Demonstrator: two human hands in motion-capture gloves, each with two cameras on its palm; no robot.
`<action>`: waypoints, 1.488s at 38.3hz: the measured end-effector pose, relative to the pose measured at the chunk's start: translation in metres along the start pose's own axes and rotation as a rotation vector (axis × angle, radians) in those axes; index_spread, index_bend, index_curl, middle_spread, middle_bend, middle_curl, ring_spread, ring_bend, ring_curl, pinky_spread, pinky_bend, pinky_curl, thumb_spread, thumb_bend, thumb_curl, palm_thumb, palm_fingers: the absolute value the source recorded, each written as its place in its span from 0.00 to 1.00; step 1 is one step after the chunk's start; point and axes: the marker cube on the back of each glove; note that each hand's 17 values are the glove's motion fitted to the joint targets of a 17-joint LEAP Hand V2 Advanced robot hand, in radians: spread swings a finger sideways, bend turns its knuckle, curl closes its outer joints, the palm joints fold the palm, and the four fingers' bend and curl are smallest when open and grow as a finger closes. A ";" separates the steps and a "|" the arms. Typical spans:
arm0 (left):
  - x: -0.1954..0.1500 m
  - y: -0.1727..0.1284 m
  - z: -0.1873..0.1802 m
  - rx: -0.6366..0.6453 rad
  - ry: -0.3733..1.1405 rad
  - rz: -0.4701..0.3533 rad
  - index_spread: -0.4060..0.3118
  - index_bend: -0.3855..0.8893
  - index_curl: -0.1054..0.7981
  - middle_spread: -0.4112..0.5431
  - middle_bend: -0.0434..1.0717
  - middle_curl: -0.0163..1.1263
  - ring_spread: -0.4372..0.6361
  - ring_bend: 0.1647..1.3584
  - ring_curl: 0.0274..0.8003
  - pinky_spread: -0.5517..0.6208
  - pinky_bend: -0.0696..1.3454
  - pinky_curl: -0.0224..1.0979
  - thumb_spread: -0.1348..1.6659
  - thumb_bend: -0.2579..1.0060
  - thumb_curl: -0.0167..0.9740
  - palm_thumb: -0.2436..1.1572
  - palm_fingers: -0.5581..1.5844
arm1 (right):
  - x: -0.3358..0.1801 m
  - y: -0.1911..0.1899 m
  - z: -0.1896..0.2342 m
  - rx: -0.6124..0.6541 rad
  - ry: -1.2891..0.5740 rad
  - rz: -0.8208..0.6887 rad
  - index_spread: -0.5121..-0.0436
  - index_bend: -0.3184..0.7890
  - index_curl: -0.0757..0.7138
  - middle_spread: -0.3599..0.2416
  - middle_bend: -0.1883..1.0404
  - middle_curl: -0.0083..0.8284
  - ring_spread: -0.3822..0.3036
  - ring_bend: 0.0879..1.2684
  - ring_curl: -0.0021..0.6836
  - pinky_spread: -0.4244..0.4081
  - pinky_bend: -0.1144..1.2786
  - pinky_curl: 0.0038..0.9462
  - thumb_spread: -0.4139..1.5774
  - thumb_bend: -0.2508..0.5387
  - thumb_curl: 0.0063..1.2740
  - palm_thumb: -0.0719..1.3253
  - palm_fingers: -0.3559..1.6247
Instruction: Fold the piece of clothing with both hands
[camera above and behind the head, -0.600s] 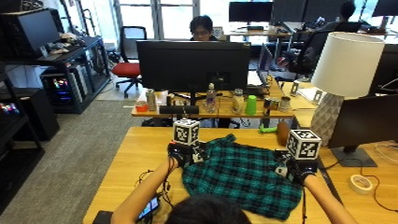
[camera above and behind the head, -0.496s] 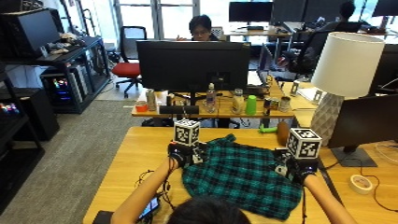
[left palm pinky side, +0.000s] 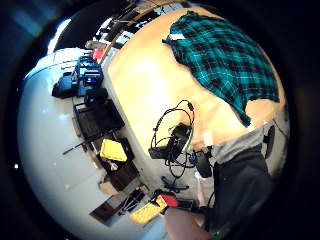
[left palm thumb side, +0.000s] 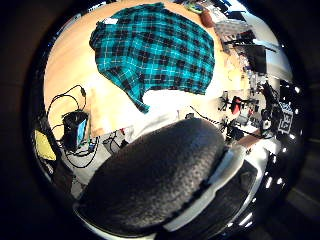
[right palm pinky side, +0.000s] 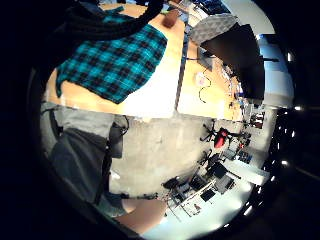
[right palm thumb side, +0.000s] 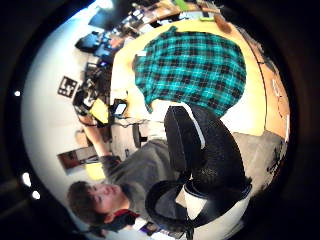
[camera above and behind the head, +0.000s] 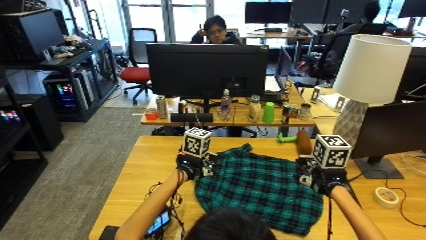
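The shirt (camera above and behind the head: 263, 192), a teal and black plaid one, is lying spread on the wooden table (camera above and behind the head: 143, 160) just in front of the person, with the left hand (camera above and behind the head: 188, 165) sitting at its left edge and the right hand (camera above and behind the head: 325, 181) at its right edge. I cannot tell from any view whether either hand's fingers are curling round the cloth or merely hovering beside it (the outside view is showing only the backs of the gloves, and the palm views are looking down on the shirt from well above it).

The main risk, as I judge it, is an uneven fold: the cloth is lying rumpled, not flat, with one corner trailing toward the table's near edge (left palm thumb side: 142, 106) and its outline running crooked, so lifting the two sides at different heights would be dragging the fabric askew. A bunched edge could also be slipping out of a pinch that catches only one layer. The cables (left palm pinky side: 172, 127) lying on the table beside the shirt's left side could be snagging a sleeve or a hand passing over them.

The fabric is looking thin and limp, with a white label (left palm thumb side: 108, 21) showing at the collar end.
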 end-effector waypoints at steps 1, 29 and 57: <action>0.000 0.000 0.000 0.006 -0.005 0.001 0.47 0.44 0.37 0.62 0.19 0.15 0.75 0.31 0.21 0.85 0.28 0.21 0.51 0.12 0.03 0.07 0.31 | 0.000 0.001 0.001 -0.001 0.000 0.000 0.38 0.39 0.30 0.57 0.34 0.30 0.63 0.31 0.34 0.74 0.46 0.29 0.81 0.54 0.11 0.35 0.37; 0.037 -0.055 0.169 -0.198 -0.047 0.199 0.49 0.40 0.39 0.64 0.19 0.20 0.73 0.41 0.29 0.84 0.38 0.30 0.59 0.18 0.21 0.25 0.26 | 0.022 -0.043 0.177 -0.267 0.052 0.024 0.43 0.37 0.30 0.56 0.36 0.43 0.54 0.42 0.49 0.65 0.48 0.35 0.81 0.39 0.17 0.41 0.44; 0.051 -0.082 0.233 -0.009 -0.085 0.255 0.30 0.55 0.51 0.27 0.39 0.33 0.23 0.32 0.32 0.27 0.40 0.32 0.69 0.32 0.33 0.53 0.76 | 0.026 -0.070 0.285 -0.140 0.081 -0.011 0.58 0.45 0.39 0.41 0.39 0.52 0.30 0.49 0.61 0.21 0.50 0.39 0.70 0.48 0.31 0.77 0.80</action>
